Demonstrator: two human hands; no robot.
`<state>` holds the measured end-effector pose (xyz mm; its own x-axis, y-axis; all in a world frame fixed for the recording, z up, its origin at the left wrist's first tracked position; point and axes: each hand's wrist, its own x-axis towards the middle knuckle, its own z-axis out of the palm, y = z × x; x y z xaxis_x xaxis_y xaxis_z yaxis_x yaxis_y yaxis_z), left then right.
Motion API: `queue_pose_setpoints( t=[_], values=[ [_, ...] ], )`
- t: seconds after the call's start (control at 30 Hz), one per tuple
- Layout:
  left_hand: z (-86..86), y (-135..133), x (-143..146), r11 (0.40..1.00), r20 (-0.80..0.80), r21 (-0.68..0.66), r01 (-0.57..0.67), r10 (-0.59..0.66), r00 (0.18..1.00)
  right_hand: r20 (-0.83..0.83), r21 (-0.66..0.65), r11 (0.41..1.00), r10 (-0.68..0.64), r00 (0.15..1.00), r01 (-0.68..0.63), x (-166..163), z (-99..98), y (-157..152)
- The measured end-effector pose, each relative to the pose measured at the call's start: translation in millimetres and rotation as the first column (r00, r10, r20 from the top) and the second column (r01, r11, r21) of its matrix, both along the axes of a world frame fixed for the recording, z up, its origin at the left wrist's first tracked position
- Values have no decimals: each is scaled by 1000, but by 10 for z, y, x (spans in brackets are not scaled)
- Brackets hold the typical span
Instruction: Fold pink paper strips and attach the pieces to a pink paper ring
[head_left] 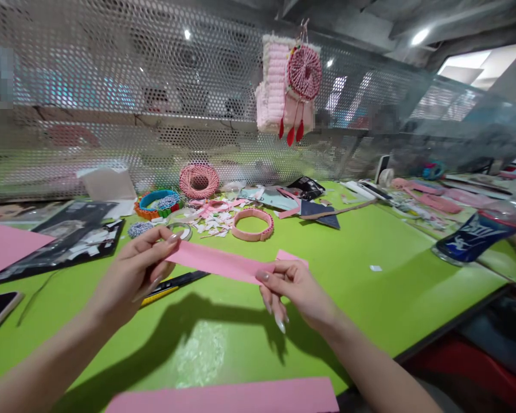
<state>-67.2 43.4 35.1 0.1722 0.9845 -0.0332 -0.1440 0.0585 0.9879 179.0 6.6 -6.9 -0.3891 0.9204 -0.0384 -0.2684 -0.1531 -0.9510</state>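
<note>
Thumb and fingers of the left hand [148, 264] and right hand [294, 287] pinch opposite ends of a pink strip [217, 261], in the head view, above a green table [370, 327]. Uneven pulling might crease or tear it; lowering the left hand carelessly could knock the nearby cutter knife [178, 284].

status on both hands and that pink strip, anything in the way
Left hand: pinching pink paper strip. Right hand: pinching same strip. Strip raised above green table. Utility knife near left hand, apparently clear of strip.
</note>
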Motion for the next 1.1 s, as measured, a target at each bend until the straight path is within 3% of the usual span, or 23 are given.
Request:
queue_pose_setpoints(
  t=[0.13, 0.27, 0.43, 0.57, 0.7, 0.77, 0.83, 1.0, 1.1],
  values=[
    [5, 99, -98, 984, 92, -28, 177, -174, 980, -28, -12, 1000, 16, 999, -16, 78, 1, 46],
    [-27, 183, -143, 966, 124, 38, 255, -258, 958, -74, -32, 998, 50, 996, -53, 154, -7, 109],
    [-273, 86, -66, 901, 60, -7, 434, -432, 900, -95, -82, 985, 144, 985, -152, 99, -60, 103],
    [-383, 47, -116, 833, -132, 89, 546, -534, 835, -82, -135, 969, 197, 977, -207, 51, -101, 89],
    [-260, 72, -162, 736, -345, 173, 654, -577, 740, -64, -176, 954, 235, 970, -243, 30, -128, 99],
    [-171, 53, -129, 705, -396, 148, 694, -600, 695, -54, -185, 948, 253, 966, -258, 14, -146, 104],
    [-113, 6, -67, 704, -404, 105, 703, -615, 677, -46, -188, 942, 274, 961, -278, -6, -172, 107],
    [-143, -114, 83, 753, -300, 69, 654, -610, 734, -41, -166, 932, 321, 946, -323, -48, -251, 103],
    [-187, -112, 117, 778, -392, 91, 622, -547, 740, -46, -145, 934, 323, 945, -326, -57, -274, 99]
  ],
)
